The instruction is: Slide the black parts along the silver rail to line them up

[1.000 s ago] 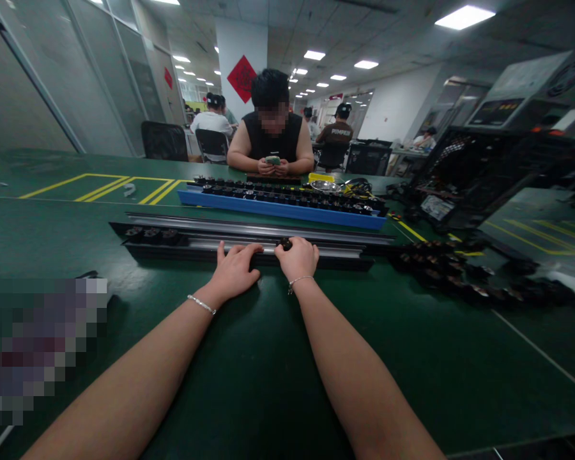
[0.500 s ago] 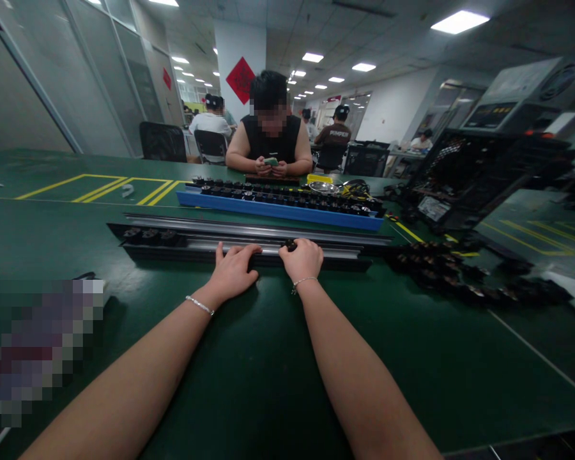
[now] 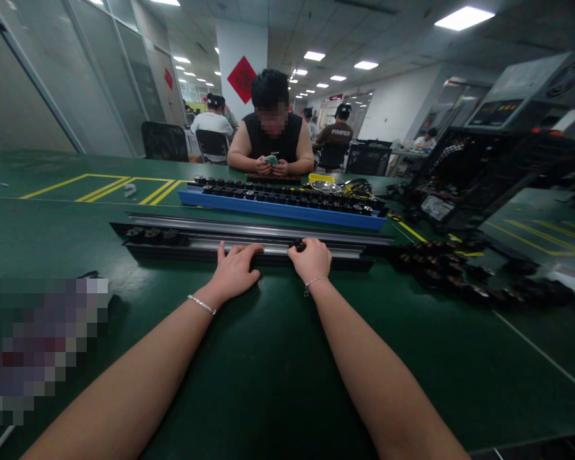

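Note:
A long black and silver rail (image 3: 182,241) lies across the green table in front of me. My left hand (image 3: 234,268) rests flat on its near edge, fingers stretched out. My right hand (image 3: 311,259) is closed in a pinch on a small black part (image 3: 299,245) sitting in the rail's channel. Three similar black parts (image 3: 152,234) sit in the rail near its left end. Each wrist wears a thin bracelet.
A blue tray (image 3: 278,207) with rows of black parts lies beyond the rail. A heap of loose black parts (image 3: 441,271) is at the right. A person (image 3: 271,137) sits opposite holding a phone. Black machines (image 3: 483,166) stand at the right. Yellow lines mark the table.
My right hand has slid a little to the right along the rail with the small black part. My left hand has stayed where it was.

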A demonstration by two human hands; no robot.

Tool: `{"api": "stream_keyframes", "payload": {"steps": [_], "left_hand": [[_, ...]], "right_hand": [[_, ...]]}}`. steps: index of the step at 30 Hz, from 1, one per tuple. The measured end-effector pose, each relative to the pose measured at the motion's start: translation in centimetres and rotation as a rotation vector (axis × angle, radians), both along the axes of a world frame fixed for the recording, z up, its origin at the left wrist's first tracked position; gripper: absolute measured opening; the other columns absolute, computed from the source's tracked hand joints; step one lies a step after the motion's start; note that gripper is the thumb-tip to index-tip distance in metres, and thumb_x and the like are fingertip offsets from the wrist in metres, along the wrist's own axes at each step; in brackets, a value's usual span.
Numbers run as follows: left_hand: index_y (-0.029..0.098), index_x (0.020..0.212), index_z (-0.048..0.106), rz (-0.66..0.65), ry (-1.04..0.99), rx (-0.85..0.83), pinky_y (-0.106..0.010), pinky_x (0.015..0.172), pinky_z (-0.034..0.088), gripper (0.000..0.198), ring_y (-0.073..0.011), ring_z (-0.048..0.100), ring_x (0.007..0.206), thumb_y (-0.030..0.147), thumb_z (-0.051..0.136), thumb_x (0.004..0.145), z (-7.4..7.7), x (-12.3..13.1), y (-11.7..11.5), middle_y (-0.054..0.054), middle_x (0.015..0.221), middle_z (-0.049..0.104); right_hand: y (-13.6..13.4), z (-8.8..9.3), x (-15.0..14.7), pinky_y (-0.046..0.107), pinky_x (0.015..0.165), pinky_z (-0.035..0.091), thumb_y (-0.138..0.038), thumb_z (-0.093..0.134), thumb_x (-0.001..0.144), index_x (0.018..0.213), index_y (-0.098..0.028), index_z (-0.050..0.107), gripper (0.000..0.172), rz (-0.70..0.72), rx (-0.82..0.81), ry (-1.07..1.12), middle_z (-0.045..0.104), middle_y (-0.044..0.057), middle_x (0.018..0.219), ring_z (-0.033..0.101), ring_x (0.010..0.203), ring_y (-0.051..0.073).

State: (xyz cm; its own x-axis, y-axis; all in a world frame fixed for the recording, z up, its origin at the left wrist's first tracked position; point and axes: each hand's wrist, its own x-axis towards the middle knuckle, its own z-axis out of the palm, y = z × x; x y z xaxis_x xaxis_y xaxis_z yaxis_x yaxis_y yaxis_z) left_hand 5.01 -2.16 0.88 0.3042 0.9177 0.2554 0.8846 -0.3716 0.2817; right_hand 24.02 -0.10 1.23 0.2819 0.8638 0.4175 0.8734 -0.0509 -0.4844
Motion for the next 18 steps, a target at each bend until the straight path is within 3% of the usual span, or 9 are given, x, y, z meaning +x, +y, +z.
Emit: {"api": "stream_keyframes", "payload": {"steps": [18], "left_hand": [[0.030, 0.126, 0.047, 0.003, 0.007, -0.015, -0.063, 0.112, 0.001, 0.053, -0.0277, 0.047, 0.122, 0.028, 0.049, 0.073, 0.1, 0.0, 0.1, -0.004, 0.122, 0.062]], "right_hand": [[0.0, -0.2, 1.5, 0.036, 0.088, 0.038, -0.034, 0.053, 0.072, 0.085, -0.017, 0.069, 0.027, -0.051, 0.036, 0.000, 0.068, 0.010, 0.093, 0.057, 0.094, 0.024]]}}
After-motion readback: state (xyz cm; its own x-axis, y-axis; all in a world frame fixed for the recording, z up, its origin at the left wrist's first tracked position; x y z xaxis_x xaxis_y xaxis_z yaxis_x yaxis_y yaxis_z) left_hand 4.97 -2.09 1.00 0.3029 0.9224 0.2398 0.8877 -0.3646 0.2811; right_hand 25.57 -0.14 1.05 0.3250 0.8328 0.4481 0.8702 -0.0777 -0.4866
